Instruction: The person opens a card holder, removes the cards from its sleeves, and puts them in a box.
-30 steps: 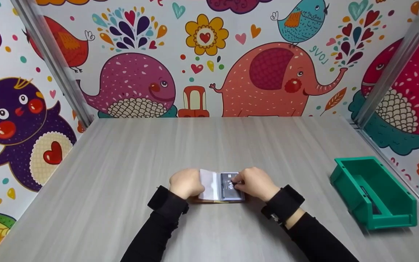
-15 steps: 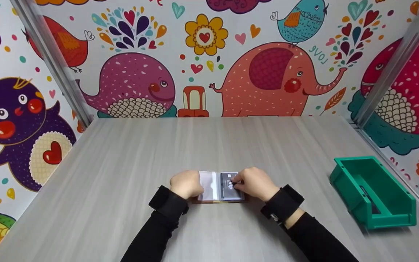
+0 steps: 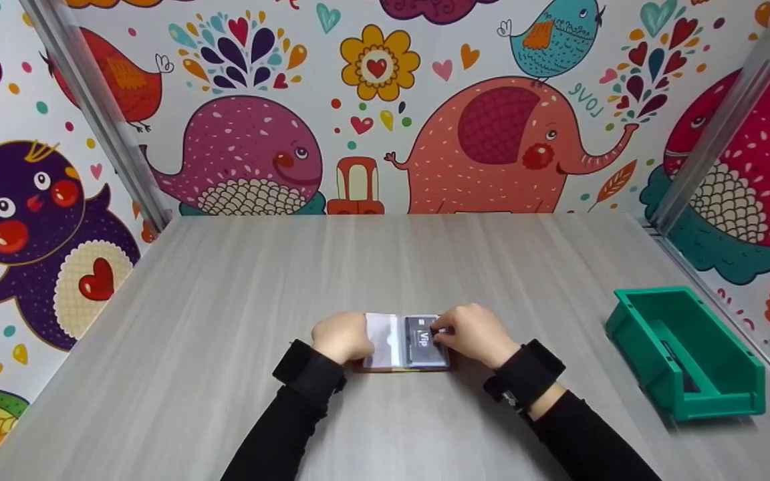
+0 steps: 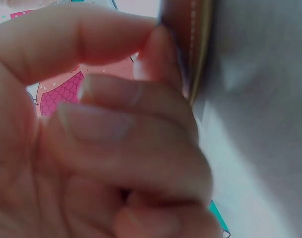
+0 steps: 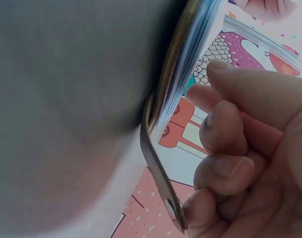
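Note:
A small brown card holder [image 3: 381, 344] lies spread on the table in the head view, with clear plastic pages inside. On its right side sits a dark grey card [image 3: 420, 351] marked "Vip". My left hand [image 3: 343, 338] pinches the holder's left edge; in the left wrist view the fingers meet the brown stitched cover [image 4: 193, 44]. My right hand [image 3: 475, 334] is over the right edge of the card. In the right wrist view its thumb and forefinger stand apart from the page stack [image 5: 190, 59], other fingers bent, beside a strap [image 5: 158, 171] with a snap.
A green plastic bin [image 3: 719, 405] stands at the right of the pale wood-grain table [image 3: 258, 280], with a dark thin item [image 3: 680, 367] inside. Walls printed with cartoon animals close in the back and both sides.
The clear left page, raised a second ago, now lies flatter. My right hand has shifted slightly to the right, uncovering more of the card's lettering. My left hand keeps its place.

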Tool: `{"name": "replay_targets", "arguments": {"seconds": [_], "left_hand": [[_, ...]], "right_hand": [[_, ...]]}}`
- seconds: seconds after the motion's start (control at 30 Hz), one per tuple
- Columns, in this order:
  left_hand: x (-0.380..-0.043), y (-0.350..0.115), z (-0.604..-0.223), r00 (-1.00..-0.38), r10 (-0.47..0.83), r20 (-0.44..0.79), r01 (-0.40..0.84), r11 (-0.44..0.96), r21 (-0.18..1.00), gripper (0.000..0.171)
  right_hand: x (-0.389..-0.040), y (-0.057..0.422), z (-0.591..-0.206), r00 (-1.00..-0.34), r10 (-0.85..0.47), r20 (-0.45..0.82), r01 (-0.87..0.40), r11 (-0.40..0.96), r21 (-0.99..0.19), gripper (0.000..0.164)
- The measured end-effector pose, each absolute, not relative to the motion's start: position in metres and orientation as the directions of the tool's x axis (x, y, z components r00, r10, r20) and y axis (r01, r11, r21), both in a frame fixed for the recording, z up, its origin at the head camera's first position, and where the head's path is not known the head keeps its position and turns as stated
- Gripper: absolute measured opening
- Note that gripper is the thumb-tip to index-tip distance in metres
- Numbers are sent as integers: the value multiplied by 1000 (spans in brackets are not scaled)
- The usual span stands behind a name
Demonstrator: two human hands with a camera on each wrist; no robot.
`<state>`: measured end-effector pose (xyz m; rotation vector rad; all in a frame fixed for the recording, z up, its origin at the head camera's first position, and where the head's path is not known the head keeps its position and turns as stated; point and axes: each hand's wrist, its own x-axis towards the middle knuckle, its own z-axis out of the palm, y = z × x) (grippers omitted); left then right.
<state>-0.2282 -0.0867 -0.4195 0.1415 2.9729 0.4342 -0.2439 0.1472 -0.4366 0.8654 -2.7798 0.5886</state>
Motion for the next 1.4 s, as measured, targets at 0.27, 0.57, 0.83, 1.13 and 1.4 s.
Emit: {"name": "replay_targets", "arguments": {"seconds": [0.27, 0.57, 0.83, 1.13, 1.4], "left_hand": [[-229, -88, -420, -988, 117, -104, 83, 956, 283, 13], [-229, -89, -419, -989, 106, -101, 75, 958, 278, 12], [-228, -90, -419, -991, 111, -74, 86, 955, 285, 11], [-227, -88, -418, -993, 92, -70, 70, 960, 271, 10], [-224, -77, -414, -995, 95, -40, 78, 947, 310, 4]], "right_hand": [[-245, 153, -436, -823, -495, 279, -566, 758, -325, 16], [-245, 154, -437, -827, -491, 272, -559, 769, -311, 17], [-245, 153, -438, -828, -490, 274, -556, 781, -285, 16], [-244, 150, -438, -823, -501, 266, -562, 786, -259, 8], [-245, 150, -438, -830, -495, 258, -553, 789, -267, 9]]}}
